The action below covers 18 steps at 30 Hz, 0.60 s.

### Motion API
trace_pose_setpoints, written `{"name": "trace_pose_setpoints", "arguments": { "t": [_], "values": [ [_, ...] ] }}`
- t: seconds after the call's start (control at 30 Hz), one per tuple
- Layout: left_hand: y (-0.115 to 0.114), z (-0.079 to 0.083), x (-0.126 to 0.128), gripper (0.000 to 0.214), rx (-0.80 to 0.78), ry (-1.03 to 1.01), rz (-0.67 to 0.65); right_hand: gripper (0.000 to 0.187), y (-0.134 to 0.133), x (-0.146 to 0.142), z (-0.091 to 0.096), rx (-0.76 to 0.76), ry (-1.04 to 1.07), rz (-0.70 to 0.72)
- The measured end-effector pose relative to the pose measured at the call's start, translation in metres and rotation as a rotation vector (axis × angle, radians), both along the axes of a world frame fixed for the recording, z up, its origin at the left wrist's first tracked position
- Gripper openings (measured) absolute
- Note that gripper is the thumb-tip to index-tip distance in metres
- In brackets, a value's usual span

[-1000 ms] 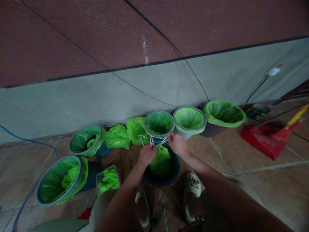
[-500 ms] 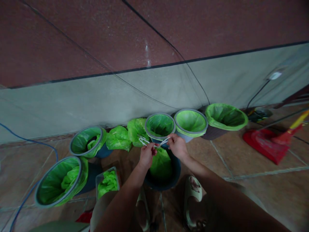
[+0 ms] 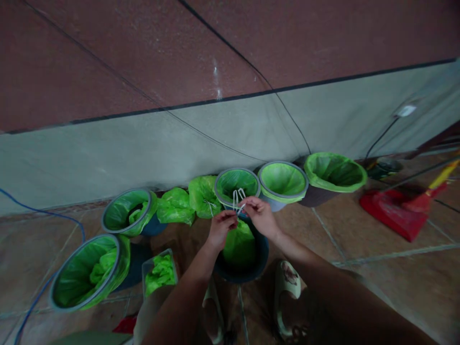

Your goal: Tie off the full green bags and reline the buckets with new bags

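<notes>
Both hands are over a dark blue bin (image 3: 263, 254) between my feet. A green trash bag (image 3: 239, 245) sits gathered inside it. White drawstrings (image 3: 235, 199) stick up in loops between my fingertips, above the bag. My left hand (image 3: 221, 231) pinches the strings from the left side. My right hand (image 3: 261, 218) closes on them from the right, its fingertips nearly meeting the left ones. Where the strings join the bag is hidden by my fingers.
Lined bins stand along the wall, such as a grey-rimmed bin (image 3: 283, 195) and a bin at left (image 3: 118, 254). Tied green bags (image 3: 176, 207) lie between them. A clear box (image 3: 144, 278) holds green bags. A red dustpan (image 3: 390, 213) lies right; a blue cable (image 3: 39, 292) runs left.
My hands have drawn closer together. The white strings, stretched out sideways before, now form upright loops between my fingers. The bag stays in the bin.
</notes>
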<state>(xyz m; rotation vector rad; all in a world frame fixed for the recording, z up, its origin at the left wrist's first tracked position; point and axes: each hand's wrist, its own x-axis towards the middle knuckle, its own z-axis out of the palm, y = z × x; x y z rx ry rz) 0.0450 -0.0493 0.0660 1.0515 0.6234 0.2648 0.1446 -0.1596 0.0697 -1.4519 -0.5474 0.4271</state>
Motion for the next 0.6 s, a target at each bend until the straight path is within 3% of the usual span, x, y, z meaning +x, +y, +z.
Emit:
{"name": "trace_pose_setpoints", "arguments": {
  "t": [0.13, 0.23, 0.4, 0.47, 0.6],
  "values": [
    [-0.003, 0.001, 0.001, 0.027, 0.086, -0.007, -0.052, 0.018, -0.005, -0.010, 0.015, -0.127, -0.254, 0.130],
    [-0.005, 0.000, 0.002, 0.025, 0.184, -0.031, -0.134, 0.020, -0.007, -0.011, 0.017, -0.195, -0.348, 0.184],
    [-0.007, 0.000, 0.003, 0.023, 0.339, -0.061, -0.222, 0.038, -0.003, -0.003, -0.008, -0.283, -0.173, 0.202],
    [-0.007, -0.001, 0.003, 0.022, 0.340, -0.062, -0.221, 0.048, -0.002, 0.000, -0.017, -0.291, -0.082, 0.210],
    [-0.005, -0.003, 0.004, 0.022, 0.352, -0.071, -0.170, 0.049, -0.001, -0.001, -0.024, -0.275, -0.051, 0.226]
  ]
}}
